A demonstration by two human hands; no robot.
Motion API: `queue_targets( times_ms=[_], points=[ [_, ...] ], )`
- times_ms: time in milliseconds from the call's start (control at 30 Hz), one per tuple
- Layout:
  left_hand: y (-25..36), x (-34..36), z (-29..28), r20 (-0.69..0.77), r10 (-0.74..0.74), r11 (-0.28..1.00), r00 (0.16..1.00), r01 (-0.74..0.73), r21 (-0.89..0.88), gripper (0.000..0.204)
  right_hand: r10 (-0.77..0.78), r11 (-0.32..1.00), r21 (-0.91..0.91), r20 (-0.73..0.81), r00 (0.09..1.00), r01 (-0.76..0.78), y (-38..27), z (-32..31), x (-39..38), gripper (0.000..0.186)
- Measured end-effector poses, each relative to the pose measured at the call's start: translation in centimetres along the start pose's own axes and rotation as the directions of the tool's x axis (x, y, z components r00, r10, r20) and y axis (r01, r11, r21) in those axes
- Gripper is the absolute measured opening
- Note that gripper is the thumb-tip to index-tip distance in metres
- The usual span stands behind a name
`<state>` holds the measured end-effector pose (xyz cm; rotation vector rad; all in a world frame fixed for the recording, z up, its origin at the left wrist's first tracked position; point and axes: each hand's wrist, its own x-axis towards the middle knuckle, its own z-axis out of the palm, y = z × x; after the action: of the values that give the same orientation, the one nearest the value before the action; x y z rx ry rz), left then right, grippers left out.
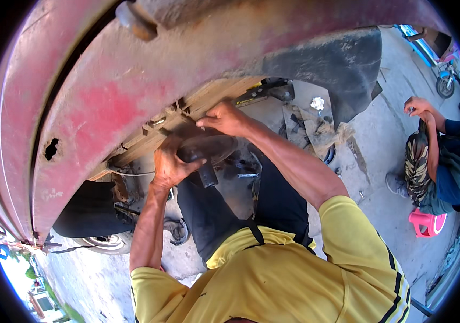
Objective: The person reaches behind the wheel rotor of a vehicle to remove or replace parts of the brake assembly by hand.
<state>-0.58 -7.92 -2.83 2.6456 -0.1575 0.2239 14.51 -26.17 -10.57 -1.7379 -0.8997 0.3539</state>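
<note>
Beneath the rusty red wheel arch [103,105], my left hand [170,168] grips a dark, round metal part [208,153] with a cylindrical stub pointing down. My right hand [225,119] is higher and further right, just above that part, with fingers curled by the dirty underside beam [149,140]; what its fingertips hold is unclear. A black flap [327,64] hangs at the arch's right end. Below the part, on the ground, lies a spanner [248,175], between my dark-trousered legs.
A seated co-worker [432,167] in camouflage trousers is at the right, by a pink stool [426,222]. Motorbikes [445,81] stand behind. Dirty rags [316,137], tools and a white crumpled item [317,103] lie on the concrete. A wheel [103,242] is at the lower left.
</note>
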Motion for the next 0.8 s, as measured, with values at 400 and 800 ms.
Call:
queue_targets(
  times_ms=[400,800],
  points=[
    [0.6,-0.1,-0.6,0.012,-0.053,0.998,0.999,0.054,-0.04,0.059,-0.051,0.976,-0.207,0.07,0.996,0.064,-1.5,-1.1,-0.1,0.046],
    [-0.3,-0.2,-0.2,-0.005,-0.017,0.999,1.0,0.016,-0.052,0.057,0.234,0.931,-0.346,0.314,0.92,-0.118,-2.9,-1.7,1.7,0.066]
  ],
)
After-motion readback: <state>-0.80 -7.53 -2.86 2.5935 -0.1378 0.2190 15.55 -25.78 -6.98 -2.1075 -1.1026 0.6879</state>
